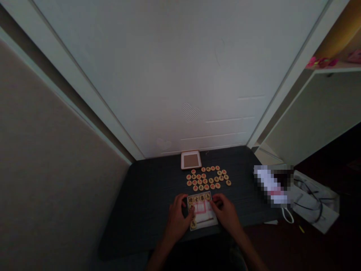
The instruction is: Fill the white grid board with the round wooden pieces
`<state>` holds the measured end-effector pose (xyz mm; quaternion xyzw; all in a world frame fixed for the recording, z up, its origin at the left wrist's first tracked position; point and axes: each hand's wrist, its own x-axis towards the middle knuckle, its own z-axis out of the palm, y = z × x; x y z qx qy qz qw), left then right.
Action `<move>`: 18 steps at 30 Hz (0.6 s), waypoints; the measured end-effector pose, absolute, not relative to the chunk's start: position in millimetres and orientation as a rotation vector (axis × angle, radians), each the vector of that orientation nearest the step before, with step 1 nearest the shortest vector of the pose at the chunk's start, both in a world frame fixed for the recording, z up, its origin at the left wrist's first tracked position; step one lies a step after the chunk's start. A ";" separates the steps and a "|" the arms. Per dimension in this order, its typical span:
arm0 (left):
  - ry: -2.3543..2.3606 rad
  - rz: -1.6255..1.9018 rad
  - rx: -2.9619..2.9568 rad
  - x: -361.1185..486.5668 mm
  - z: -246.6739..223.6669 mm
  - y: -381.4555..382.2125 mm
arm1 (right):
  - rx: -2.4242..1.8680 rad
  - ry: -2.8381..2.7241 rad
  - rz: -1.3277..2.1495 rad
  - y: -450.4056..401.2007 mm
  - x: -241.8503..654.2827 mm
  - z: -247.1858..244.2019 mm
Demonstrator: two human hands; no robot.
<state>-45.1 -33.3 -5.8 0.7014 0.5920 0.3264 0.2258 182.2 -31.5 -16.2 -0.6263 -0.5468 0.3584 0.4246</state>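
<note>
A shallow white box [204, 219] with pink printing inside sits near the front edge of the dark table. Round wooden xiangqi pieces [202, 197] fill its far row, and more run down its left side. My left hand [177, 216] grips the box's left edge, with its thumb over the pieces in the left column. On the opposite side, my right hand [225, 211] is closed at the box's right edge, its fingertips by the far right corner piece. Beyond the box, several loose pieces [205, 181] with red or black characters lie flat in uneven rows.
A white-rimmed tray [191, 160] with a brown middle rests at the back of the dark table [146, 199], against a white panel [175, 94]. To the right, a blurred white item, a white bag [318, 201] and dark cords lie beside the table.
</note>
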 end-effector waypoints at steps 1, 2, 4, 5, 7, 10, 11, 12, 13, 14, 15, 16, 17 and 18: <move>1.629 0.887 1.934 -43.8 -5.5 -33.5 | -1.570 -1.368 0.893 -31.7 181.9 -16.9; 1.623 0.876 1.933 -43.1 -5.0 -33.6 | -1.572 -1.370 0.892 -32.0 181.8 -17.7; 1.609 0.860 1.929 -43.2 -3.9 -34.0 | -1.575 -1.379 0.896 -32.4 181.8 -19.1; 1.604 0.857 1.928 -43.6 -3.5 -34.2 | -1.577 -1.383 0.894 -32.6 181.8 -19.6; 1.595 0.856 1.930 -44.8 -3.5 -34.8 | -1.580 -1.389 0.888 -32.9 182.0 -20.0; 1.584 0.867 1.931 -46.6 -4.8 -35.6 | -1.585 -1.374 0.869 -33.1 182.0 -19.3; 1.580 0.869 1.931 -47.0 -5.2 -35.7 | -1.585 -1.368 0.868 -33.2 181.9 -18.8; 1.575 0.868 1.932 -47.5 -5.4 -35.9 | -1.584 -1.364 0.869 -33.3 181.7 -18.2; 1.573 0.864 1.932 -47.8 -5.5 -36.0 | -1.584 -1.360 0.869 -33.5 181.5 -17.6; 1.570 0.858 1.934 -48.2 -5.5 -36.2 | -1.585 -1.356 0.868 -33.7 181.2 -17.1; 1.566 0.852 1.936 -48.5 -5.3 -36.5 | -1.587 -1.352 0.867 -34.0 181.0 -16.7; 1.558 0.845 1.940 -48.9 -5.0 -36.7 | -1.588 -1.351 0.869 -34.2 180.8 -16.6; 1.549 0.839 1.946 -49.2 -4.8 -37.0 | -1.589 -1.350 0.874 -34.4 180.8 -16.6; 1.542 0.834 1.952 -49.5 -4.5 -37.4 | -1.589 -1.349 0.882 -34.6 180.9 -16.8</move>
